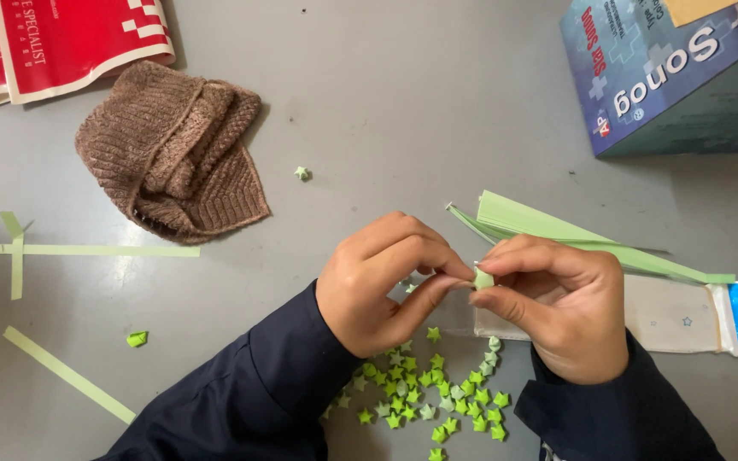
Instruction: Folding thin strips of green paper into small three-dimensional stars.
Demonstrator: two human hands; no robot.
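Pinched between thumb and forefinger tips of both hands, left hand [382, 286] and right hand [557, 312], a small pale green folded paper star [483, 278], held just above a grey table [403, 102] and a little over the heap below, apparently high enough for all sides to be pressed at once; other fingers curled loosely inward, none released. Too compact for a real long axis, with one point aimed up and away from the wearer. Directly beneath the wrists, a scattered pile of finished green stars [424, 401], presumably dropped close at hand. Just beyond the right hand, a fanned bundle of green paper strips [557, 232], long axis running left to right and sloping down toward the right, loose ends toward the hands, lying partly over a flat pale packet with a blue end [694, 314]. Farther left, a brown knitted hat [177, 149], a lone star [301, 173], a crumpled green scrap [137, 339], crossed strips [79, 251] and a diagonal strip [68, 374]. At upper right, a blue box [668, 72]; at upper left, red-and-white printed sheets [61, 43]
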